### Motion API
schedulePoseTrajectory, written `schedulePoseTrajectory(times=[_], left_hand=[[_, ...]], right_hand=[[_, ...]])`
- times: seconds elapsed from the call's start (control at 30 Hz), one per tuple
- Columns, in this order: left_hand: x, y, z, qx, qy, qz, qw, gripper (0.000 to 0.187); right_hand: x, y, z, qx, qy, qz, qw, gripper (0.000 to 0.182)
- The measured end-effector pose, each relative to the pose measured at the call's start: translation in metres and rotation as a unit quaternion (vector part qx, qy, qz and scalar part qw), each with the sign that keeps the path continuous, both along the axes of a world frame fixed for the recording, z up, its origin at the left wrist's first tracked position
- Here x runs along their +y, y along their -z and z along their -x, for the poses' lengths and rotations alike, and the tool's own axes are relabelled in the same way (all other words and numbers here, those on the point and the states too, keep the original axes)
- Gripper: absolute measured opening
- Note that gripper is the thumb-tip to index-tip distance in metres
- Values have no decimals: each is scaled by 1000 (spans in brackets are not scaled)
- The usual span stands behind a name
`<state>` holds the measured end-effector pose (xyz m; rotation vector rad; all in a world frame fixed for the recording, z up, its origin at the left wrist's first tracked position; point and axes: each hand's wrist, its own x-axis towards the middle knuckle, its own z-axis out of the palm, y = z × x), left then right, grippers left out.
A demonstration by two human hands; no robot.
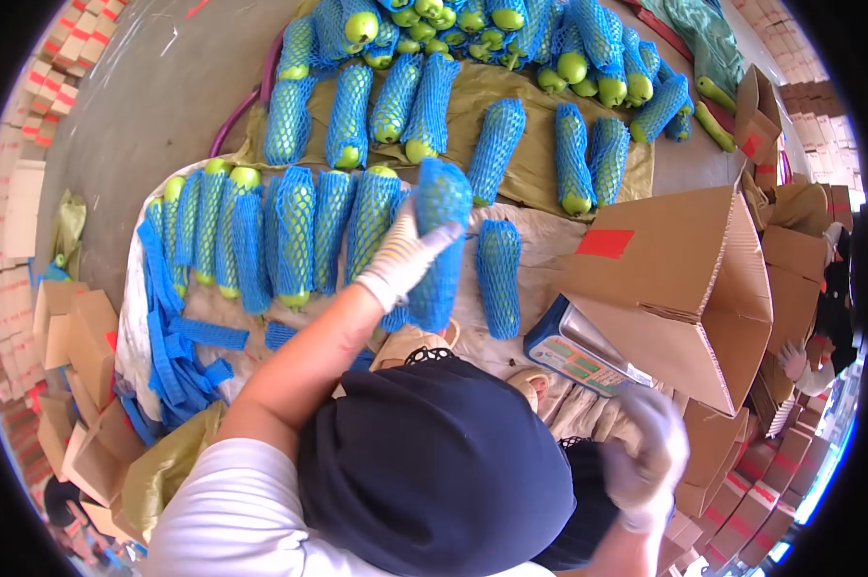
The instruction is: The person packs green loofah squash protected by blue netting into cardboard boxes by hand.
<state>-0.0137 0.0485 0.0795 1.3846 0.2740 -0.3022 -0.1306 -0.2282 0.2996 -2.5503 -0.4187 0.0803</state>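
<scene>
My left hand [402,258], in a white knit glove, is closed around a long green gourd [442,245] in a blue foam net sleeve. The gourd is held above the pale cloth. My right hand [645,452], also gloved, is smeared by motion beside a digital scale [578,361]; its fingers cannot be made out. Left of the held gourd lies a row of sleeved gourds [295,236]. Another sleeved gourd [498,279] lies to its right, by the scale.
An open cardboard box [645,288] stands on the right, next to the scale. Flattened blue net sleeves [179,351] are heaped on the left. A pile of sleeved gourds [511,29] lies at the back. Another person's gloved hand [794,361] shows at far right.
</scene>
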Motion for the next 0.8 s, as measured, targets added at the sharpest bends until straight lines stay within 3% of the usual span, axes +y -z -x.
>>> schedulePoseTrajectory(times=[0.1,0.2,0.27,0.3,0.33,0.4,0.43,0.47,0.53,0.67,0.73,0.8], left_hand=[[-25,31,-6,-49,16,-113,992,82],[-20,40,-3,62,11,-24,998,62],[16,43,-4,-140,-38,-265,953,52],[39,33,-4,-173,-57,-422,888,49],[59,43,1,-124,-77,-461,875,59],[84,94,22,75,-39,-448,890,77],[84,103,29,155,5,-444,882,96],[87,117,31,135,8,-382,914,101],[90,103,19,172,27,-328,928,100],[98,100,22,139,34,-292,946,92],[99,85,25,168,-58,-18,984,91],[94,52,29,148,-74,54,985,90]], right_hand=[[53,83,-39,110,4,-109,988,45],[85,179,-66,99,3,-90,991,60],[99,210,-73,97,-42,76,992,69],[101,214,-72,104,-45,75,991,69],[103,217,-72,121,-38,59,990,71],[105,223,-70,137,-40,44,989,72],[102,225,-65,144,-50,-13,988,68],[103,229,-63,154,-61,-72,984,64],[107,225,-61,164,-60,-81,981,59],[111,221,-66,155,-60,-166,972,52],[110,212,-69,161,-59,-191,966,50],[107,204,-73,233,-5,-291,928,46]])
